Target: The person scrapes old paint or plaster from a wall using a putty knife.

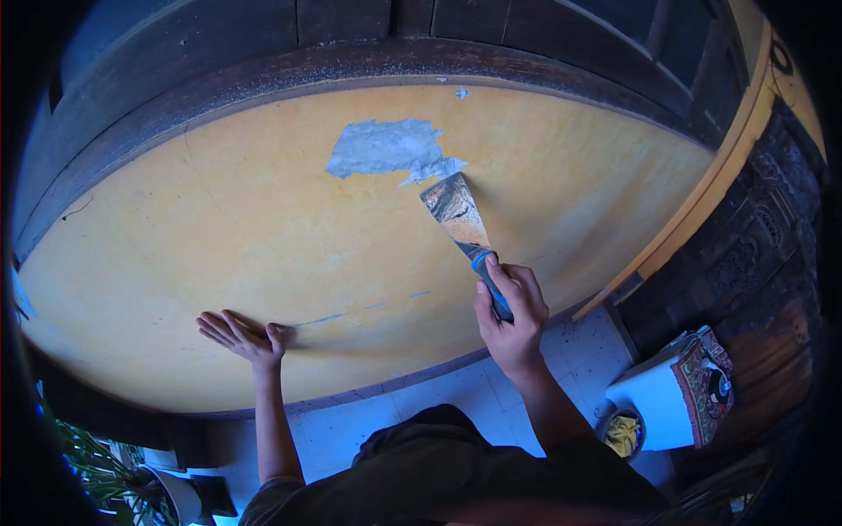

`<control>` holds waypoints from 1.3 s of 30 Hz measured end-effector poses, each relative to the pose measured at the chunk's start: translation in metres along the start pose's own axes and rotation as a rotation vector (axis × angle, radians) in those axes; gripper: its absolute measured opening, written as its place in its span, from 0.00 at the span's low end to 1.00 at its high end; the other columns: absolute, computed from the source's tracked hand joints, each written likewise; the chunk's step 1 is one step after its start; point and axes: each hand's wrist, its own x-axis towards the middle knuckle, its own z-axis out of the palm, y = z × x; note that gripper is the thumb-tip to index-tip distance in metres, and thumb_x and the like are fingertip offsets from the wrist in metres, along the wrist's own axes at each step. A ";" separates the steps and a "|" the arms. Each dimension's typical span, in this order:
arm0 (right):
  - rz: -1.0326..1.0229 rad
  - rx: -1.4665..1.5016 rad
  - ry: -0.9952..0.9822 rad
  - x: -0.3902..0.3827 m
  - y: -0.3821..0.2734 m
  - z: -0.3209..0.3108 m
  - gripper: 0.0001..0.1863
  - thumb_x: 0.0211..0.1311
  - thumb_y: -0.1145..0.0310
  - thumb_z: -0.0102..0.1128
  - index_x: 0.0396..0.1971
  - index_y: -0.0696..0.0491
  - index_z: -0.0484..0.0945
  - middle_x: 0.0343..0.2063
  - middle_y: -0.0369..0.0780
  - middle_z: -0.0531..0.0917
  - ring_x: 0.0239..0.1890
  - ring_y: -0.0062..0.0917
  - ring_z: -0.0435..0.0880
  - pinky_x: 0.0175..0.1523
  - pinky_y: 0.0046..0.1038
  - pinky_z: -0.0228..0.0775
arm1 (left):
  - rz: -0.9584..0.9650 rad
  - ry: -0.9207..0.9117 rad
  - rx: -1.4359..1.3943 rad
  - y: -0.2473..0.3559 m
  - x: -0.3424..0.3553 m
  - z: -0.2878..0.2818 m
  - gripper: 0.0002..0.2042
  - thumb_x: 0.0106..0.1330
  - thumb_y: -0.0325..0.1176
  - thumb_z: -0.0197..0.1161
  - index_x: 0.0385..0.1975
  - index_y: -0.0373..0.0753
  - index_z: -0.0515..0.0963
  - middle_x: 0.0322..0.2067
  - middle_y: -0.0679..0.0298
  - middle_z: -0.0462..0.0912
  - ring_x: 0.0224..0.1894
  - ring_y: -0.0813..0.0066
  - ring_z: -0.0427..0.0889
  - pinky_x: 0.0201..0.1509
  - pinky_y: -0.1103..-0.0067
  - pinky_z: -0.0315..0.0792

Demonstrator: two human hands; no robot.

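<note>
apparent scraping: right fingers (pixel 527 285) grip scraper (pixel 461 210) below patch (pixel 381 147), left fingers (pixel 235 328) outstretched, lower left; next stroke likely needs pressure.

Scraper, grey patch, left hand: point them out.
Scraper (pixel 473 230): head view, on the blade near the handle.
Grey patch (pixel 386 147): head view, on its middle.
Left hand (pixel 252 343): head view, on the hand's middle.

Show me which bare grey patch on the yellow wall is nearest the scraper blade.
The large ragged patch, upper middle: the scraper blade is at its lower right end. The tiny chips above and thin streaks below are farther.
</note>
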 end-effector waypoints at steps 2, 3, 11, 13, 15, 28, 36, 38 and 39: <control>0.005 0.003 0.006 0.000 0.002 0.004 0.28 0.60 0.82 0.72 0.62 0.53 0.83 0.40 0.45 0.84 0.26 0.29 0.87 0.30 0.31 0.78 | 0.005 0.008 0.002 0.003 0.003 0.002 0.44 0.76 0.64 0.45 0.83 0.40 0.48 0.82 0.39 0.40 0.83 0.33 0.37 0.81 0.38 0.34; 0.011 0.010 0.009 -0.001 0.001 0.006 0.28 0.60 0.82 0.72 0.62 0.53 0.83 0.40 0.45 0.84 0.27 0.30 0.88 0.30 0.31 0.80 | 0.009 0.005 0.003 0.003 0.003 0.001 0.44 0.76 0.64 0.45 0.83 0.40 0.48 0.82 0.39 0.40 0.83 0.33 0.37 0.81 0.38 0.34; 0.020 0.063 0.037 -0.010 0.000 0.012 0.28 0.60 0.82 0.72 0.62 0.53 0.83 0.38 0.45 0.84 0.30 0.32 0.89 0.32 0.31 0.81 | -0.006 -0.011 0.000 0.005 0.003 -0.003 0.44 0.76 0.64 0.43 0.83 0.41 0.45 0.82 0.40 0.37 0.84 0.35 0.34 0.81 0.39 0.31; 0.051 0.052 0.034 -0.009 -0.004 0.012 0.28 0.60 0.82 0.72 0.62 0.54 0.83 0.38 0.45 0.84 0.31 0.32 0.89 0.32 0.31 0.80 | 0.002 -0.012 -0.017 0.007 0.004 -0.003 0.44 0.76 0.64 0.43 0.83 0.41 0.45 0.82 0.40 0.37 0.84 0.35 0.33 0.81 0.39 0.30; 0.041 0.109 0.062 0.005 -0.010 0.015 0.28 0.61 0.82 0.71 0.63 0.53 0.83 0.38 0.46 0.84 0.29 0.31 0.88 0.31 0.31 0.80 | -0.011 -0.006 -0.017 0.006 0.005 -0.003 0.44 0.76 0.64 0.43 0.83 0.41 0.45 0.82 0.40 0.37 0.84 0.34 0.33 0.81 0.39 0.30; 0.082 0.156 0.136 0.002 -0.020 0.030 0.27 0.61 0.82 0.71 0.63 0.53 0.82 0.37 0.45 0.84 0.34 0.35 0.89 0.33 0.32 0.81 | -0.004 -0.021 -0.028 0.001 0.001 0.000 0.44 0.76 0.65 0.44 0.83 0.43 0.45 0.82 0.41 0.36 0.84 0.34 0.33 0.81 0.38 0.30; 0.050 0.138 0.172 0.017 -0.021 0.032 0.27 0.62 0.82 0.71 0.62 0.55 0.82 0.37 0.46 0.84 0.36 0.35 0.88 0.37 0.33 0.82 | -0.019 -0.020 -0.028 -0.001 0.000 0.000 0.45 0.75 0.65 0.46 0.83 0.42 0.46 0.82 0.40 0.37 0.83 0.34 0.33 0.81 0.37 0.30; 0.049 0.129 0.164 0.017 -0.023 0.028 0.27 0.61 0.82 0.71 0.62 0.56 0.81 0.37 0.46 0.84 0.36 0.35 0.88 0.37 0.33 0.82 | -0.012 -0.016 -0.030 0.000 -0.002 0.001 0.45 0.75 0.64 0.46 0.83 0.42 0.46 0.82 0.40 0.37 0.83 0.34 0.34 0.81 0.37 0.30; 0.039 0.127 0.159 0.018 -0.022 0.029 0.27 0.61 0.82 0.71 0.62 0.56 0.81 0.37 0.46 0.84 0.36 0.36 0.88 0.37 0.32 0.82 | -0.007 -0.003 -0.027 -0.001 -0.001 0.004 0.45 0.75 0.64 0.46 0.83 0.41 0.46 0.82 0.40 0.37 0.83 0.34 0.34 0.81 0.37 0.30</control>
